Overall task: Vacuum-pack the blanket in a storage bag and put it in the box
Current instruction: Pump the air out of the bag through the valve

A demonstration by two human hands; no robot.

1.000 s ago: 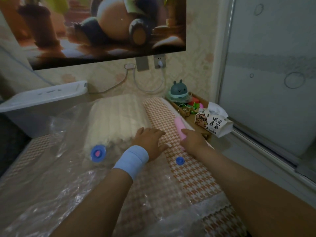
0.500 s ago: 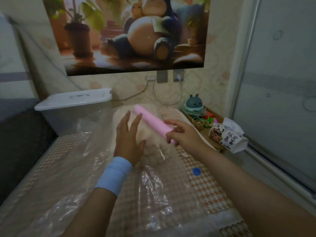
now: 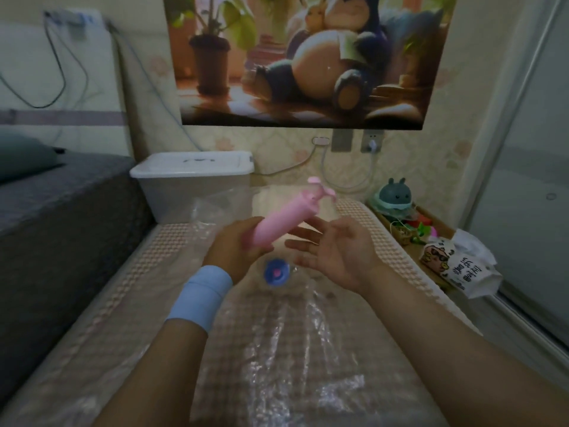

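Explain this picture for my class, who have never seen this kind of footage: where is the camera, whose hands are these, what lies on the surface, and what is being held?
The camera sits on a person's head, looking forward and down, so the two hands are their own. The left hand, with a blue wristband, grips a pink hand pump. The right hand is open beside it. Below them lies a clear storage bag with a blue valve, spread over a checked mattress. A lidded plastic box stands behind.
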